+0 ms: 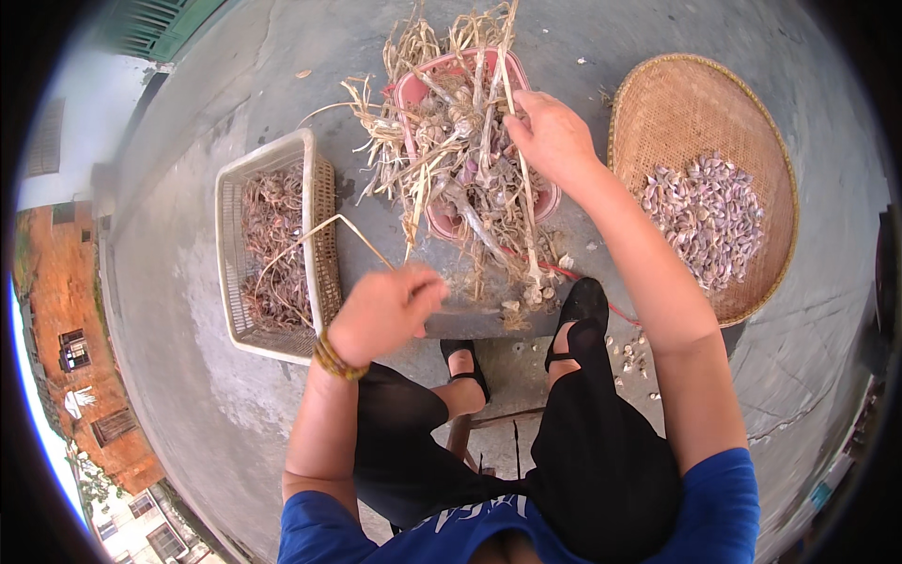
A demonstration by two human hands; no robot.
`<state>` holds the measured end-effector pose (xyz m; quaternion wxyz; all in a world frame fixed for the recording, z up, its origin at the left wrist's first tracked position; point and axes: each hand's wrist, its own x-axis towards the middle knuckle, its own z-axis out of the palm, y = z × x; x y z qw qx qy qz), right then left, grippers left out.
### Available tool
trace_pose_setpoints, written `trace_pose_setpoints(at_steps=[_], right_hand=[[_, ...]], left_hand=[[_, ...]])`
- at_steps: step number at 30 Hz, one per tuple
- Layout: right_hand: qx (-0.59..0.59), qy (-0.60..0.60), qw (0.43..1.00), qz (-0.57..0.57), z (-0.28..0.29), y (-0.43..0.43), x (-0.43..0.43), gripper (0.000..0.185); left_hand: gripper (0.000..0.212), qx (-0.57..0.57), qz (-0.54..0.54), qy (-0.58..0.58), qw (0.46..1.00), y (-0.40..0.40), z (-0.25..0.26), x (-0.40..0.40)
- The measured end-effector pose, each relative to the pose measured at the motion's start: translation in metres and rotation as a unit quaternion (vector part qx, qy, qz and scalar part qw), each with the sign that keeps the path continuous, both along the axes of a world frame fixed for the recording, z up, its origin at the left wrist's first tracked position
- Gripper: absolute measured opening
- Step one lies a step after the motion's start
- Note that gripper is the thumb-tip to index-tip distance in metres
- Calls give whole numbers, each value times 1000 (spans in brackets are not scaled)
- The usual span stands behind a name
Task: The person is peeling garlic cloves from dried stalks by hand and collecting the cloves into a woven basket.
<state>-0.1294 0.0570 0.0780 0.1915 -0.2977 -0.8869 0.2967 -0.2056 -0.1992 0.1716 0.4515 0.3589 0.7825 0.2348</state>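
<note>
My right hand (553, 134) pinches a long dried garlic stalk (523, 166) between thumb and fingers, at the right side of a pink plastic basket (548, 204). The stalk's lower end hangs past the near rim. Dried garlic plants (465, 130), with bulbs, roots and straw-like stems, heap over that basket. Blurred by motion, my left hand (387, 307) hovers between the pink basket and a white plastic crate (310, 233), fingers partly curled. A thin bent stem (366, 240) reaches from the crate towards it; whether the fingers hold it cannot be seen.
Dry brownish garlic scraps (275, 247) lie in the white crate. On the right, a round woven bamboo tray (697, 99) bears a pile of separated garlic cloves (705, 218). Small garlic pieces (631, 359) dot the concrete floor beside my shoe (585, 303). Red string (620, 314) trails nearby.
</note>
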Motion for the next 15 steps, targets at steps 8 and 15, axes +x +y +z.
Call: trace_pose_setpoints(at_steps=[8, 15], right_hand=[[-141, 80, 986, -25, -40, -30, -21, 46], [-78, 147, 983, -78, 13, -38, 34, 33]], left_hand=[[32, 145, 3, 410, 900, 120, -107, -81], [52, 120, 57, 207, 969, 102, -101, -97]])
